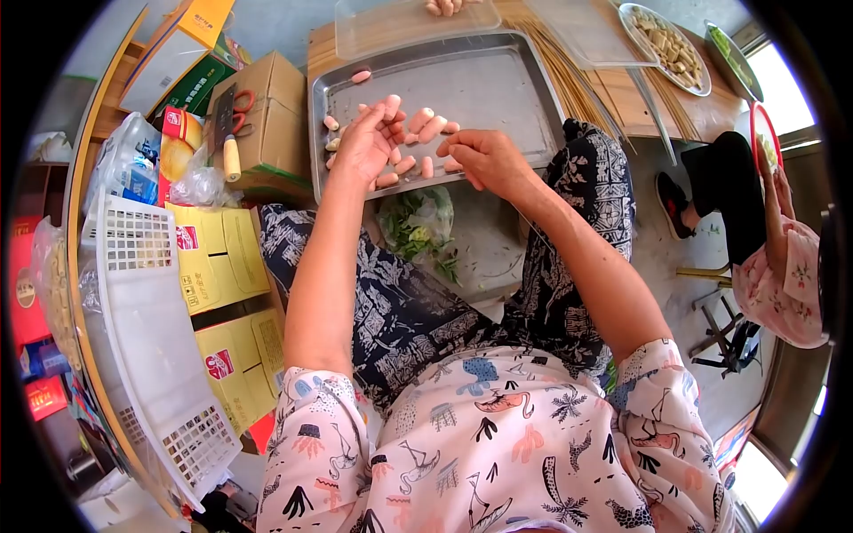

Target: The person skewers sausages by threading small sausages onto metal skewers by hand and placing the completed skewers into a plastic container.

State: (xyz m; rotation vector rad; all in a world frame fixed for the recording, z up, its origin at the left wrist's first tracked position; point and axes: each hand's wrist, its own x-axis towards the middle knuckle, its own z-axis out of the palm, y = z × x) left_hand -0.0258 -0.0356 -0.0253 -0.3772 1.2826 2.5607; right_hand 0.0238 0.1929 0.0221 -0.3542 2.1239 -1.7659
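A wooden tabletop (711,115) spans the upper part of the scene, carrying a metal tray (498,89) that reaches to its near edge. A cardboard box (275,111) stands beside the tray's left edge, a cleaver (232,160) and red-handled scissors (242,102) against it. A clear plastic container (404,31) sits along the tray's far edge, with another person's hand (449,7) just above. Toward the tabletop's far right corner, an oval plate (675,55) bears pale cut chunks, and a bundle of thin sticks (564,67) lies along the tray's right edge. A bag of leafy greens (418,222) is seen below the tray's near edge.

The left hand (371,142) is over the tray's left part, fingers curled among the food; whether it grips a piece cannot be told. The right hand (489,160), at the near edge, has its fingers bent and thumb drawn in; its grip, too, is unclear. Small pink sausages (433,129) lie scattered between and around the hands toward the near left corner, with one apart near the far left corner.
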